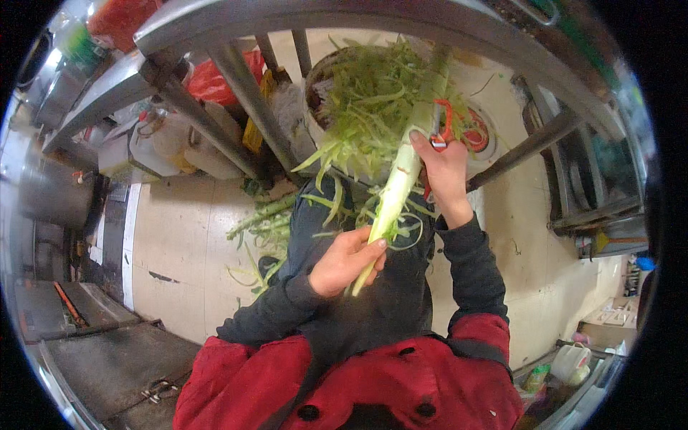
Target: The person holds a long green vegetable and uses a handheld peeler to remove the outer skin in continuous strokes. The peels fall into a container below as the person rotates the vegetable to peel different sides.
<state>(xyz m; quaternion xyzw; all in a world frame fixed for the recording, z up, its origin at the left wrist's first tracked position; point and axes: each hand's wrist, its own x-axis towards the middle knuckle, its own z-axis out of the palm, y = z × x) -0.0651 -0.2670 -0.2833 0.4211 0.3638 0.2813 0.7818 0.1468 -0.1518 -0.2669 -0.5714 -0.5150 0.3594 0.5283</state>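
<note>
A long pale-green celtuce stem (395, 192) slants over my lap, with a few leaves and curled strips near its lower part. My left hand (348, 262) is closed round its lower end. In my right hand (446, 175) is a red-handled peeler (444, 123), held against the upper part of the stem. The stem's far end is blurred and lies over a heap of green peelings (373, 89). These peelings fill a round bucket (310, 118) and hang over its near rim.
Metal table legs (240, 100) and a rail stand around the bucket. Plastic jugs (161, 147) and a red bag (226, 77) sit at the left. Green stems (265, 218) and strips lie on the tiled floor beside my left leg. A metal rack (595, 165) stands at the right.
</note>
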